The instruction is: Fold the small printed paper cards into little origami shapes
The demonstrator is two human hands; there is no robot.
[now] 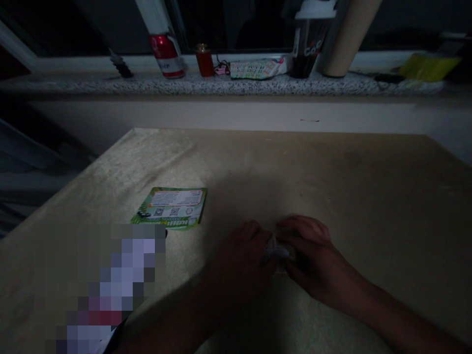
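Observation:
My left hand (243,260) and my right hand (313,250) meet low over the table, right of the middle of the view. Between their closed fingers sits a small pale, shiny piece (282,252), perhaps wrapped in clear film; dim light and the fingers hide most of it. Both hands appear to grip it from opposite sides. To the left of my left hand, a green printed packet (173,206) with white text panels and square codes lies flat on the table.
The pale table (258,152) reaches to the wall. A blurred-out long object (125,275) lies at the left front. Along the granite sill (206,87) stand a red can (165,54), an orange bottle (205,61), a lidded cup (306,44) and a cardboard tube (350,39).

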